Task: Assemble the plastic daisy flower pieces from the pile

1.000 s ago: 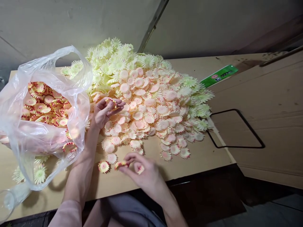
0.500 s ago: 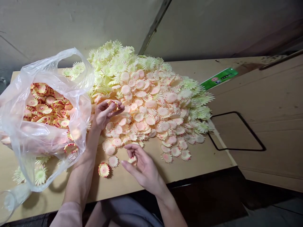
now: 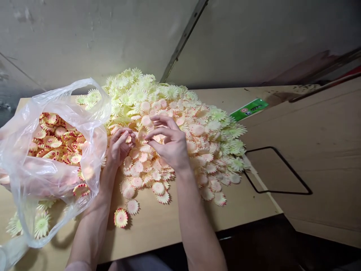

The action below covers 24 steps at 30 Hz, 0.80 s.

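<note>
My left hand is closed around an artificial flower petal disc, mostly hidden by the fingers. Over the heap, my right hand pinches a pale pink flower disc at its fingertips, close to the left hand. Beneath both hands spreads a heap of pink-centred flower discs with frilled edges. One yellow disc with red tips lies apart on the table, beside a pale pink disc.
At the left stands an open clear plastic bag with red-tipped flower discs inside. Pale green flowers pile up at the back. A green packet and a cardboard sheet lie right on the wooden table.
My right hand has moved up and away from the table's front, over the heap and near my left hand. The left hand stays closed beside the bag. The camera view has shifted slightly.
</note>
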Motion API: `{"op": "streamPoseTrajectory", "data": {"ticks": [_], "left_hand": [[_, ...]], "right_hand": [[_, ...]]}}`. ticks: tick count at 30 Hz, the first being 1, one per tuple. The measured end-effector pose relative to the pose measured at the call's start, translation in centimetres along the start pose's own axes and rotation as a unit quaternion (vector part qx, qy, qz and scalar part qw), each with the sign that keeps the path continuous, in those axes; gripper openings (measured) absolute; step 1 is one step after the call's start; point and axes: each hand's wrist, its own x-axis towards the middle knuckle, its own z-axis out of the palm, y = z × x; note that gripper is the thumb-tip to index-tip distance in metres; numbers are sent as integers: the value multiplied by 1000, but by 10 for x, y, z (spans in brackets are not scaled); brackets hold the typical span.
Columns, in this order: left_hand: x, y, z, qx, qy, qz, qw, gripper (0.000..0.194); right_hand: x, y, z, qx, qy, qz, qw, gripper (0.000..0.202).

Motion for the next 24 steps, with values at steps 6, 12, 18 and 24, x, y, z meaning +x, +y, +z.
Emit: {"op": "streamPoseTrajectory", "data": {"ticks": [6,12,18,24], "left_hand": [[3,-3,0,-7,49,10,999,45],[5,-14,-2,43,69,24,996,41],[3,-19,-6,94,58,27,994,40],[-2,-8,2,55,29,-7,998,46]], "right_hand": [[33,17,4,-28,-180,-45,982,20],[39,19,3,10,-227,25,974,14],[43,34,8,117,-185,132,967,48],[43,44,2,143,-198,163,956,46]]}}
